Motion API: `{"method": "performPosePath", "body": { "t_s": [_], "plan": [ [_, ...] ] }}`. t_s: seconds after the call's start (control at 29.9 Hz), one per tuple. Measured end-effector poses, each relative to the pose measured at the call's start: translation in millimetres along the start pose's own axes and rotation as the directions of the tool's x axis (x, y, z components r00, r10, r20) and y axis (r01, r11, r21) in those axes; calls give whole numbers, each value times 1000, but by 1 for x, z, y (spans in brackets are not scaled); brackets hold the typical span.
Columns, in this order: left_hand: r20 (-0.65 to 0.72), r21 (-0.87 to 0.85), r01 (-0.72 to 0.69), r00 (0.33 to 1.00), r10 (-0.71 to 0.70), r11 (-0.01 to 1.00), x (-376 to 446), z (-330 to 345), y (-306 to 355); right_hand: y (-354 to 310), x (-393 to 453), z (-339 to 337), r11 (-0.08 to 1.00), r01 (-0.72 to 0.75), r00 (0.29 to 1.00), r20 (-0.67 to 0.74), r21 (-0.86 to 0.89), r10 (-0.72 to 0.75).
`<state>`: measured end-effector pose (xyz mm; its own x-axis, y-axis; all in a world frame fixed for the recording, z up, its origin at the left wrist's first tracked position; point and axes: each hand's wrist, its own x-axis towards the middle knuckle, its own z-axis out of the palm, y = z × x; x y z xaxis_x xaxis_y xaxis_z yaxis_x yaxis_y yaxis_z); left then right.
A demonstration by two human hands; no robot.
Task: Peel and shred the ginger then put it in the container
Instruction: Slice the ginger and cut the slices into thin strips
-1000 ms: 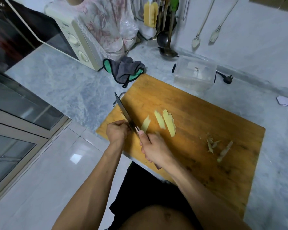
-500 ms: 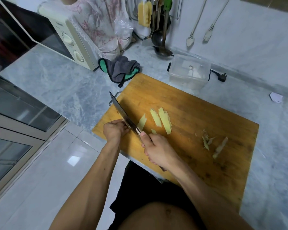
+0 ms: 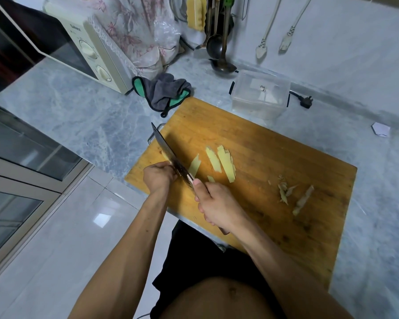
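The right hand (image 3: 219,203) is wrapped around the handle of a broad dark-bladed cleaver (image 3: 168,155), thumb stretched along the top near the blade, whose length runs away from the person over the near left part of the rectangular wooden chopping board (image 3: 274,157). The left hand (image 3: 158,176) sits just left of the blade with its fingers curled against it; whatever it holds down (presumably the ginger being cut) is hidden, so I cannot tell what it grips. The two hands are close together, only the blade between them.

Just beyond the right hand, to the blade's right, lie pale yellow flat slices of peeled ginger (image 3: 224,162), four pieces side by side on the board, one small one nearly touching the right hand. Farther to the right of that hand lie brownish curled ginger peelings (image 3: 286,192), well apart from the slices.

A clear rectangular plastic container (image 3: 260,95) stands on the grey marbled worktop (image 3: 90,116) beyond the board's far edge, well beyond both hands. Beyond the left hand a grey and green cloth (image 3: 166,93) lies crumpled beside a cream microwave oven (image 3: 95,54).
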<state>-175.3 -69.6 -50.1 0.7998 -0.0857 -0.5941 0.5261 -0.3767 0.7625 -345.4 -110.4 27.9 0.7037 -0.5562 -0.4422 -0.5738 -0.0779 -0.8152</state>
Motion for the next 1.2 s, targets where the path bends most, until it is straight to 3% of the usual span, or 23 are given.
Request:
{"method": "performPosePath", "body": {
  "t_s": [0.23,0.6,0.97,1.2],
  "plan": [
    [104,83,-153,984,144,985,-3,-7,-2,-1,1,-1,1000,4,1000,16,-14,-4],
    [73,118,-172,984,164,978,-6,-6,-2,-6,15,12,999,35,999,-2,-29,-35],
    [86,158,-186,981,175,970,-1,-4,-3,4,12,12,993,-77,997,12,88,77],
    [98,204,-223,974,206,953,-5,-4,-1,-5,16,12,992,-60,998,5,111,60]
  ]
}}
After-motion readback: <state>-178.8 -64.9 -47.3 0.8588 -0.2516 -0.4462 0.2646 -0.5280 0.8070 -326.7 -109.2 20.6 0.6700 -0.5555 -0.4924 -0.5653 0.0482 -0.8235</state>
